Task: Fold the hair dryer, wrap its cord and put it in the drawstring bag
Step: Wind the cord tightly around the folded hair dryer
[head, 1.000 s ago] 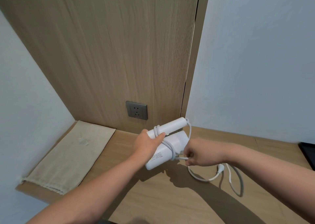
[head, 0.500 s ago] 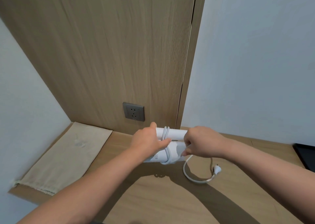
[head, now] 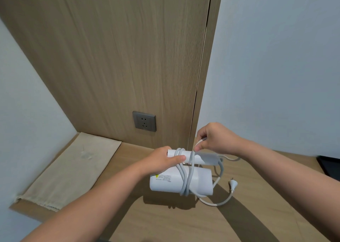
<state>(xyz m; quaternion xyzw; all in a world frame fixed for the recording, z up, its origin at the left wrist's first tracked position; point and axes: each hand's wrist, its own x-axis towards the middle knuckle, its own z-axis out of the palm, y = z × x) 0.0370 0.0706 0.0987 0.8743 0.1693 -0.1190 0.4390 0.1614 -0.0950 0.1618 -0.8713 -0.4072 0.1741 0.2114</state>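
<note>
A white folded hair dryer (head: pixel 199 182) is held just above the wooden desk (head: pixel 184 223). My left hand (head: pixel 161 161) grips its folded handle at the left end. Two or three turns of the white cord (head: pixel 187 177) run around the handle and body. My right hand (head: pixel 214 137) is raised above the dryer's right end and pinches the cord between thumb and fingers. The loose tail of the cord curves over the desk to the plug (head: pixel 233 184). The beige drawstring bag (head: pixel 73 168) lies flat at the desk's left end.
A grey wall socket (head: pixel 144 121) sits in the wood panel behind the dryer. White walls close in on the left and right. A dark flat object (head: pixel 331 165) lies at the desk's right edge.
My right hand has lifted up and back, drawing the cord over the handle for another turn. The loose tail on the desk is shorter. The dryer's body has tilted towards me.
</note>
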